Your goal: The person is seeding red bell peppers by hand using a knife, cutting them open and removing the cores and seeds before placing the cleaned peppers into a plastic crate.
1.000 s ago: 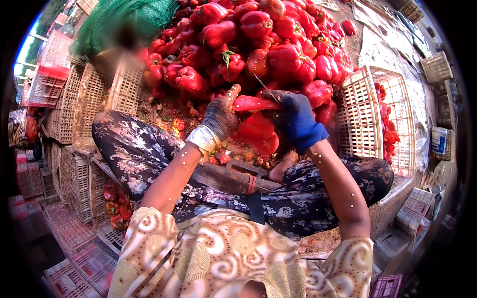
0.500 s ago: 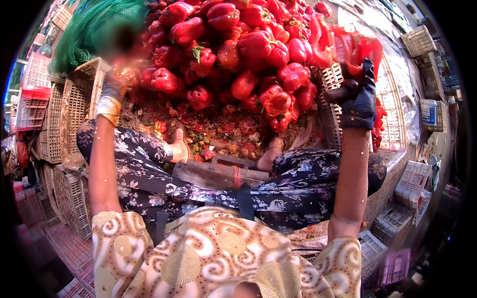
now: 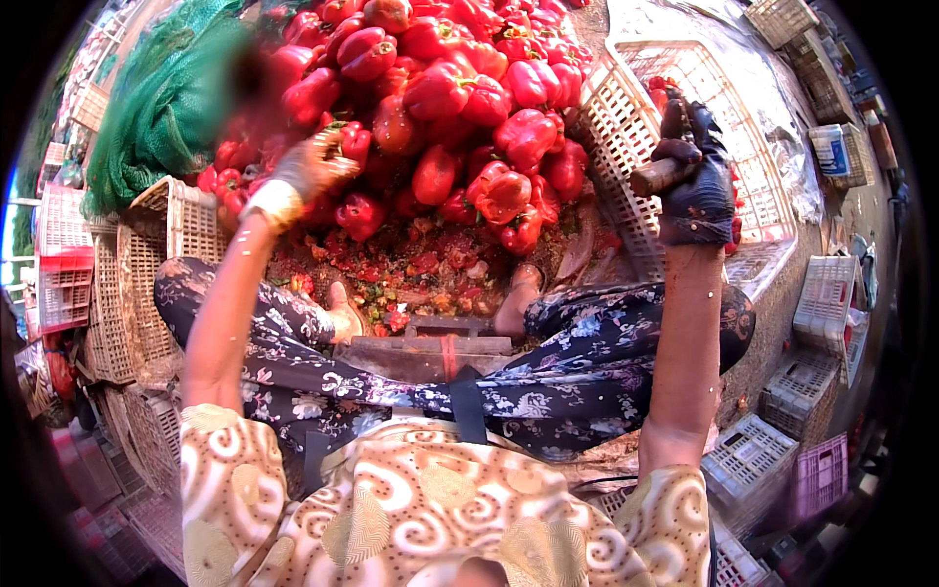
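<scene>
My left hand, in a dark, wet-looking glove with a pale band at the wrist, reaches to the near left side of a heap of red bell peppers. Its bent fingers are apart, beside a red bell pepper with a green stem; contact is hard to judge. On the right, my right hand wears a black glove and is closed round a short brown handle. The handle's other end is hidden. That hand is above a pale slatted plastic crate, where some red pepper pieces show.
Green netting lies at the far left, beside an empty-looking slatted crate. Pepper scraps and seeds litter the ground between my feet. Several more crates stand along both sides.
My left hand has moved right, toward the heap. Red pepper pieces that were at my right hand are gone from it; the brown handle stays in its grip. The view has shifted slightly.
</scene>
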